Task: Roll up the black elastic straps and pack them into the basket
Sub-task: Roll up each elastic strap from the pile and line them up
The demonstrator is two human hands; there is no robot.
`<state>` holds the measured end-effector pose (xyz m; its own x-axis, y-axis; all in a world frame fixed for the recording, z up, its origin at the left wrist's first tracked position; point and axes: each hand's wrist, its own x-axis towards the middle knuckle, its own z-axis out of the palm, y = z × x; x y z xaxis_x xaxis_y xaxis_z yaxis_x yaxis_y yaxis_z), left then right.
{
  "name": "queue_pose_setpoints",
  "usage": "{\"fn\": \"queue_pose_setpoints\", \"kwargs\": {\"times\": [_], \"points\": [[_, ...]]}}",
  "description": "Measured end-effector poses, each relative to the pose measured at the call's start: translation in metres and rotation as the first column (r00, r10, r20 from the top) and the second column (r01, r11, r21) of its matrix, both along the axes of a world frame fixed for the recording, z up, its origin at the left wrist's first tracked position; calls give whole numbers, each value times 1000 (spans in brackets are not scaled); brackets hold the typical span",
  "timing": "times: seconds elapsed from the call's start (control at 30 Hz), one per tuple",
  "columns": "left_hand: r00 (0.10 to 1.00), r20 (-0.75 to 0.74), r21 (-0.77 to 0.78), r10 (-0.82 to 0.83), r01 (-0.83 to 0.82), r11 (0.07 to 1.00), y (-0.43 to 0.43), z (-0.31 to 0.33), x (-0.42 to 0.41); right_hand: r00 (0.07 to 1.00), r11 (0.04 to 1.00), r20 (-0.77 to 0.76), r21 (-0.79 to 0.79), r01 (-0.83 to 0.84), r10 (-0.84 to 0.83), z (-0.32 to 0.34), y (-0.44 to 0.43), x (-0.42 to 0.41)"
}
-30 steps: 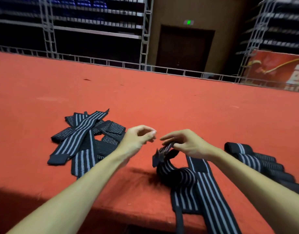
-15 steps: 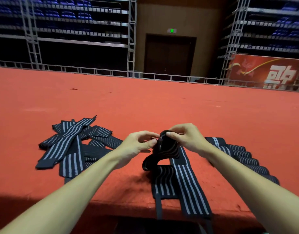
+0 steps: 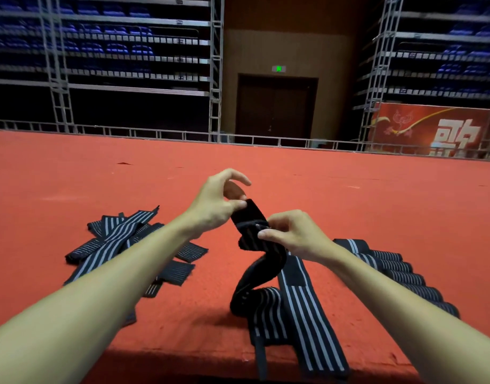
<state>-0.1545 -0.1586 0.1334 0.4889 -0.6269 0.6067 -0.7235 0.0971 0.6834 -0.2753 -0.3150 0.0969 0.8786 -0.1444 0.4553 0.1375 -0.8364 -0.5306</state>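
A black elastic strap with grey stripes (image 3: 253,234) is raised above the red surface. My left hand (image 3: 217,202) pinches its upper end and my right hand (image 3: 295,234) grips it just below. The rest of this strap twists down to the surface, where a second strap (image 3: 307,314) lies flat and hangs over the near edge. A loose pile of unrolled straps (image 3: 122,239) lies to the left, partly behind my left forearm. A row of several rolled straps (image 3: 387,267) sits to the right, behind my right forearm. No basket is in view.
The red carpeted surface (image 3: 349,195) stretches far ahead to a metal railing (image 3: 182,134). Its near edge (image 3: 182,356) drops off just below my forearms. Scaffolding, blue seats, a dark door and a red banner stand in the background.
Both hands have lifted the strap's end higher off the surface. My left hand has moved up and over to the top end; the strap's tail now hangs down twisted.
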Motion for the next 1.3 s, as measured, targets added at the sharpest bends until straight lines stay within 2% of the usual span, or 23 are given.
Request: {"fn": "queue_pose_setpoints", "kwargs": {"times": [0.07, 0.13, 0.23, 0.3, 0.33, 0.37, 0.43, 0.53, 0.63, 0.7, 0.77, 0.9, 1.03, 1.17, 1.3], "points": [[998, 55, -36, 30, -28, 999, 0, 9, -3, 1000, 997, 20, 79, 13, -15, 4, 3, 1], [1000, 17, -135, 21, -18, 991, -1, 14, -5, 998, 976, 52, 216, -32, 21, 10, 10, 1], [964, -251, -270, -92, 22, 963, -6, 10, -2, 990, 922, 139, 379, -78, 26, 25, 19, 1], [865, -462, -235, -197, 95, 967, -9, -5, 0, 978, 885, 209, 459, -80, -20, 38, 22, 0], [828, -514, -185, -223, 147, 972, -9, -16, 1, 970, 856, 238, 511, -84, -47, 44, 23, -1], [814, -529, -129, -240, 202, 971, -9, -28, 2, 964, 821, 258, 563, -91, -69, 51, 24, -2], [842, -486, -13, -235, 263, 965, -7, -47, 1, 960, 770, 264, 631, -98, -95, 63, 25, -3], [871, -448, 72, -202, 261, 963, -2, -50, -3, 958, 742, 274, 658, -127, -79, 75, 30, -3], [831, -494, 85, -255, 338, 937, 11, -32, -15, 936, 678, 335, 714, -175, -110, 86, 36, -6], [851, -443, 92, -281, 355, 930, 21, -17, -24, 917, 612, 358, 769, -183, -176, 94, 38, -9], [845, -419, 55, -331, 388, 920, 29, 0, -35, 910, 553, 354, 812, -184, -217, 103, 40, -12], [769, -455, -53, -449, 480, 876, 34, 26, -50, 900, 491, 365, 845, -212, -240, 118, 40, -12], [705, -495, -107, -507, 530, 841, 33, 26, -47, 892, 504, 379, 836, -217, -245, 124, 38, -4], [738, -552, -27, -388, 449, 893, 22, -6, -35, 933, 611, 261, 789, -58, -247, 99, 28, 11], [771, -587, 77, -249, 359, 930, 4, -51, -13, 966, 666, 101, 741, 85, -236, 61, 8, 28]]}}
